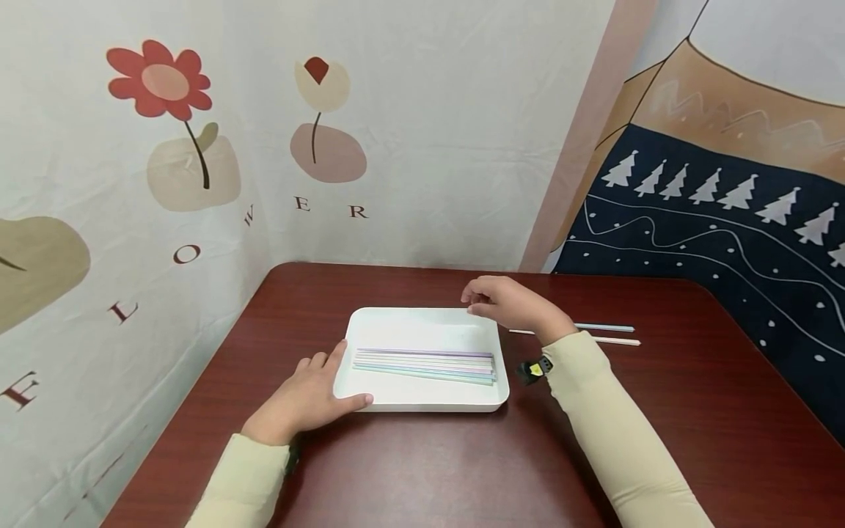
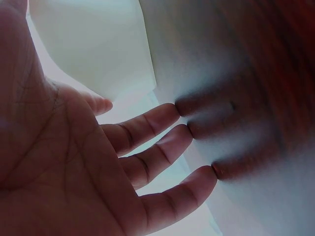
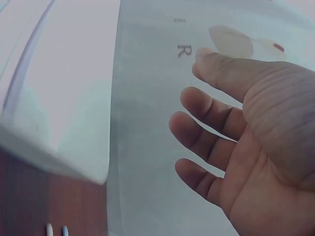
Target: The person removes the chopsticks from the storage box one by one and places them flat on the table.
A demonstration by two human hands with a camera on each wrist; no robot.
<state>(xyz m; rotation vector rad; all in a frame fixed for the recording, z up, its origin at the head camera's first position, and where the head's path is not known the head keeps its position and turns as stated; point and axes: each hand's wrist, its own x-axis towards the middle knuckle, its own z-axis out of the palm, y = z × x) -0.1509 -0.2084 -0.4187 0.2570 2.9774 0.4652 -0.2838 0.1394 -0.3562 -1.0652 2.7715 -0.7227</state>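
Pale sleeves [image 1: 231, 480] rise from the bottom edge at left and right, the left hand [image 1: 309, 392] spread with thumb and fingers against the left side of a white tray [image 1: 422, 326] at centre, where pastel sticks [image 1: 425, 365] lie in a row. Near the tray's upper right corner is the right hand [image 1: 513, 302], fingers loosely bent and holding nothing, its wrist partly hiding two loose sticks [image 1: 617, 340] at centre right. Across the white wall cloth [image 1: 436, 110], left to centre, spaced letters spell FLOWER.
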